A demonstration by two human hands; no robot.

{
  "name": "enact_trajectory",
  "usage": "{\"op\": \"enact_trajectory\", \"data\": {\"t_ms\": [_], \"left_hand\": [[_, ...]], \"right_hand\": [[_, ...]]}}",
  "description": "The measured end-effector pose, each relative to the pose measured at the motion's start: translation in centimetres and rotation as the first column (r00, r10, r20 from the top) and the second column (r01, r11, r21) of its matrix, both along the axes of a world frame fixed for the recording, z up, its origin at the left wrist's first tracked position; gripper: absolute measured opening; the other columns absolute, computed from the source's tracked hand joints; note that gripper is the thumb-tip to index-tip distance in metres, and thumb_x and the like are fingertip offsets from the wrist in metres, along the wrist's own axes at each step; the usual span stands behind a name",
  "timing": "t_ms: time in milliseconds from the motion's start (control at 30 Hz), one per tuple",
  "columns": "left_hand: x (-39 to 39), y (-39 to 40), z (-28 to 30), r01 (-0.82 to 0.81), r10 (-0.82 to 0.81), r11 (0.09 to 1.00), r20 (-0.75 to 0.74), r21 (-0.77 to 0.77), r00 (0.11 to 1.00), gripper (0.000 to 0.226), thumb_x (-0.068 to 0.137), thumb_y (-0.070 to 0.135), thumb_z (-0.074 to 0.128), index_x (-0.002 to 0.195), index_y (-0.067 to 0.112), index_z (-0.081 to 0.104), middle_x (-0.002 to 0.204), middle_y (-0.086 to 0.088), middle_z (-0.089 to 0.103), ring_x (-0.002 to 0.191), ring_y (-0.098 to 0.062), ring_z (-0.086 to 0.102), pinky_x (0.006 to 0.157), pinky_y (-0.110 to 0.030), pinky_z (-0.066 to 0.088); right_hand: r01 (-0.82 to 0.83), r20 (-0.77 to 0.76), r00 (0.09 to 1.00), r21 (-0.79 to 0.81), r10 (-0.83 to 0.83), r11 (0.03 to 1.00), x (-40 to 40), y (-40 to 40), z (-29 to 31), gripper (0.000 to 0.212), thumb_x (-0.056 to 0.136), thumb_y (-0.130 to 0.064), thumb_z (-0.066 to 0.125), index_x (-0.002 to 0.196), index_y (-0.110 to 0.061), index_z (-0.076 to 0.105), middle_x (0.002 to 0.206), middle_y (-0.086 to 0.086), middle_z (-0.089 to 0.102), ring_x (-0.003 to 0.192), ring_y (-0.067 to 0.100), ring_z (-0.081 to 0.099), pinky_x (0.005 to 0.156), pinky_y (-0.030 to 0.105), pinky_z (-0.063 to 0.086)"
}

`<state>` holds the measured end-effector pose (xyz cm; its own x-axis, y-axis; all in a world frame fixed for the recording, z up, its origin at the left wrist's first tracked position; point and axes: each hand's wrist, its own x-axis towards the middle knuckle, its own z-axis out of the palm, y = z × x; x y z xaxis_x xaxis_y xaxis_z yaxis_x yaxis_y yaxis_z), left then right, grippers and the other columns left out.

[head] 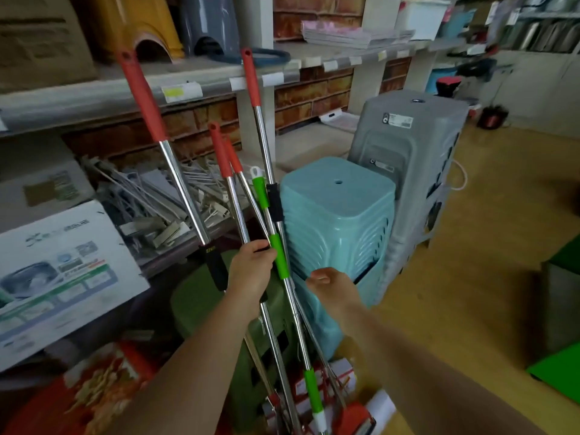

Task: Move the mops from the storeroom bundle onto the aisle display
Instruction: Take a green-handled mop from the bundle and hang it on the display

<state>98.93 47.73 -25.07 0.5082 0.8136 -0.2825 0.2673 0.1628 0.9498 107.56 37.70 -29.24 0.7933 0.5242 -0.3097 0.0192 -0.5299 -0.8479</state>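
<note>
A bundle of several mops leans upright in the middle, with chrome poles and red grips (142, 95) fanning out at the top. One mop has green sleeves (279, 257) on its pole. My left hand (251, 271) grips the bundle's poles at mid height, fingers curled round them beside the green sleeve. My right hand (329, 284) hovers just right of the poles, fingers loosely curled, holding nothing. The mop heads (354, 417) sit low at the bottom, partly hidden by packaging.
A teal stack of stools (339, 215) and a taller grey stack (414, 146) stand right of the bundle. Shelving (219, 76) runs along the left and back with boxes and metal parts. A white box (62, 268) lies at the left. Wooden floor (486, 246) spreads right.
</note>
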Motion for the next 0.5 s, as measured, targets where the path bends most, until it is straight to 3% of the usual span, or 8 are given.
{"op": "enact_trajectory", "data": {"t_ms": [133, 333, 500], "left_hand": [[3.5, 4.0, -3.5, -0.02, 0.02, 0.999, 0.02, -0.029, 1.0, 0.031, 0.091, 0.018, 0.052, 0.122, 0.017, 0.053, 0.089, 0.003, 0.055, 0.089, -0.015, 0.055, 0.089, -0.033, 0.047], [8.0, 7.8, -8.7, -0.064, 0.067, 0.996, 0.057, -0.066, 0.996, 0.014, 0.092, 0.015, 0.052, 0.104, 0.023, 0.051, 0.085, 0.006, 0.053, 0.078, -0.009, 0.054, 0.091, -0.034, 0.046], [10.1, 10.5, -11.2, -0.069, 0.07, 0.997, 0.036, -0.019, 0.997, 0.02, 0.092, 0.017, 0.051, 0.111, 0.023, 0.053, 0.086, 0.008, 0.053, 0.09, -0.018, 0.056, 0.094, -0.038, 0.048]], "right_hand": [[-0.029, 0.033, 0.999, -0.051, 0.031, 0.998, 3.8, 5.3, -3.9, 0.032, 0.089, -0.019, 0.053, 0.12, -0.012, 0.06, 0.122, 0.004, 0.063, 0.113, 0.02, 0.056, 0.082, 0.017, 0.037], [-0.13, 0.069, 0.988, -0.121, 0.139, 0.984, 8.8, 12.3, -11.1, 0.031, 0.09, -0.021, 0.054, 0.119, -0.011, 0.061, 0.125, 0.008, 0.061, 0.116, 0.023, 0.055, 0.092, 0.024, 0.041], [-0.141, 0.076, 0.985, -0.186, 0.158, 0.972, 11.5, 16.2, -15.8, 0.035, 0.09, -0.022, 0.055, 0.123, -0.01, 0.058, 0.131, 0.009, 0.058, 0.121, 0.024, 0.053, 0.098, 0.026, 0.04]]}}
